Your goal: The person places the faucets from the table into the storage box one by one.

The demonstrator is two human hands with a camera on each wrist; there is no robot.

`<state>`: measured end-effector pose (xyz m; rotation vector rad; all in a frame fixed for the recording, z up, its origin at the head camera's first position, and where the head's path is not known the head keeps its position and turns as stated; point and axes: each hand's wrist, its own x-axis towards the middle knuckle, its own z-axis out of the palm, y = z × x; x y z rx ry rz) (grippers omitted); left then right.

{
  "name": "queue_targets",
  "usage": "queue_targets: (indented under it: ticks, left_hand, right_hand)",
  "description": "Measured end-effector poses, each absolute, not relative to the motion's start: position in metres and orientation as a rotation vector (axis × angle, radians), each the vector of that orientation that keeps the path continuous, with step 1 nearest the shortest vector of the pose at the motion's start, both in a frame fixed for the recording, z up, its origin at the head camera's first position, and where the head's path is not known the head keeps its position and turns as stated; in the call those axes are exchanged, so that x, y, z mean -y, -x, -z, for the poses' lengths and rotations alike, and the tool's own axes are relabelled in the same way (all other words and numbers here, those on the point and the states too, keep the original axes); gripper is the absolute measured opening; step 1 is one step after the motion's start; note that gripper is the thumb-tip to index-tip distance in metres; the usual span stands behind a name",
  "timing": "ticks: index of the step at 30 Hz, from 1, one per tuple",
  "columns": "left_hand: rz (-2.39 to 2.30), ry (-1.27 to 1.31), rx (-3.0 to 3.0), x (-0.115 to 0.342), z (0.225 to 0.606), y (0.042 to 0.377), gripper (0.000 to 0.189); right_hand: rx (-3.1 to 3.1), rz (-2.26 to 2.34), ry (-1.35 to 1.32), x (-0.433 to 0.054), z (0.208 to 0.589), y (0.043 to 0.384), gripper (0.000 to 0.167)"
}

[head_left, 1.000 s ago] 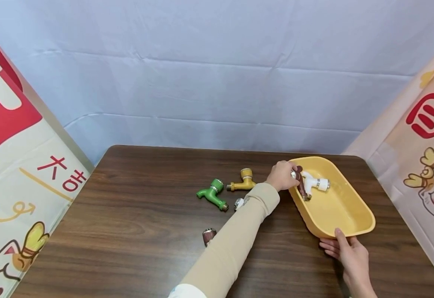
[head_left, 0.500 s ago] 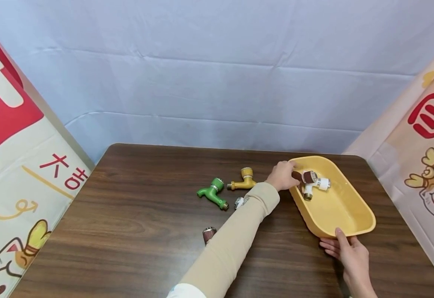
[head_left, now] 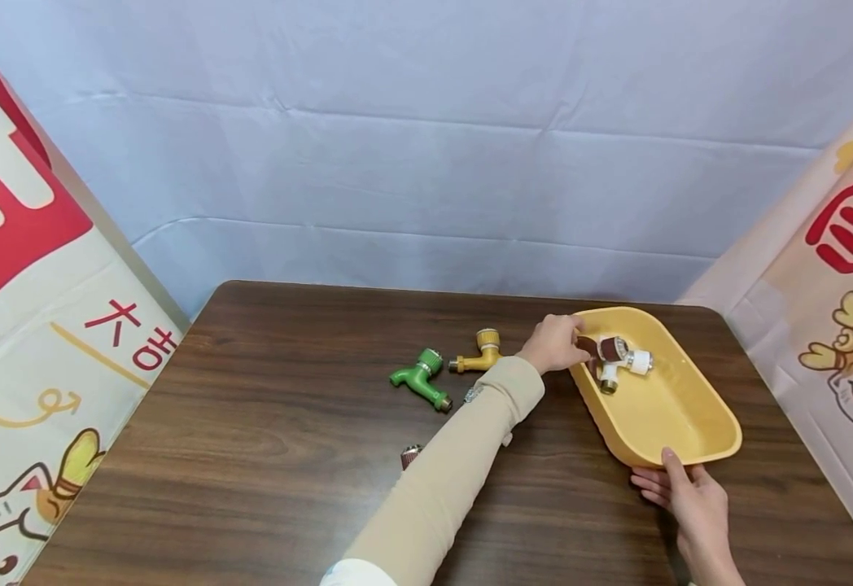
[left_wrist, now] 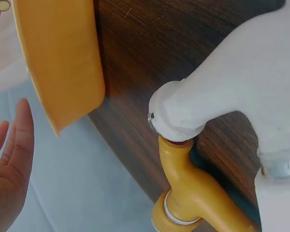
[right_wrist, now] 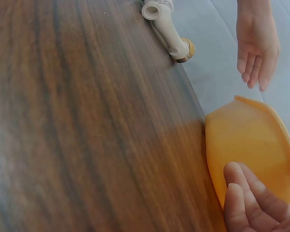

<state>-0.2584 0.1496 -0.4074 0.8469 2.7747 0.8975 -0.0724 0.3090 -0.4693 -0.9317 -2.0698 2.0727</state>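
My left hand [head_left: 553,343] is at the far left rim of a yellow plastic basin [head_left: 679,431]. In the left wrist view its fingers [left_wrist: 23,128] are extended, with nothing visible in them. A brown tap [head_left: 612,349] lies in the basin against a white tap [head_left: 639,362], its spout end close to the left fingertips. At the near end of the basin, my right hand [head_left: 697,509] holds the rim, thumb on top and fingers [right_wrist: 263,198] beneath the outside wall.
On the dark wooden table [head_left: 265,423] lie a green tap [head_left: 422,379] and a yellow tap [head_left: 485,352]. My left sleeve partly hides a brown-knobbed tap [head_left: 410,454] and another white tap [left_wrist: 232,92]. A pale cloth [head_left: 397,163] hangs behind the table.
The brown tap has gone from my left hand's grip down into the basin, its knob now over the white tap. My left fingers have loosened; the right hand stays on the rim.
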Motion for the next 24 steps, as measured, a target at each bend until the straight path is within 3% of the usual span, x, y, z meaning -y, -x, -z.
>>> queue_targets:
  ticks: [13,24]
  left_hand:
    - [-0.950,-0.923,-2.718,-0.135,0.403,0.262,0.028]
    - [-0.948,-1.013,-2.737,-0.122,0.395,0.255,0.031]
  right_hand:
    - [2.046,-2.107,0.953,-0.309,0.469,0.072,0.034]
    - [2.028,-2.120,0.977,-0.308,0.467,0.073,0.034]
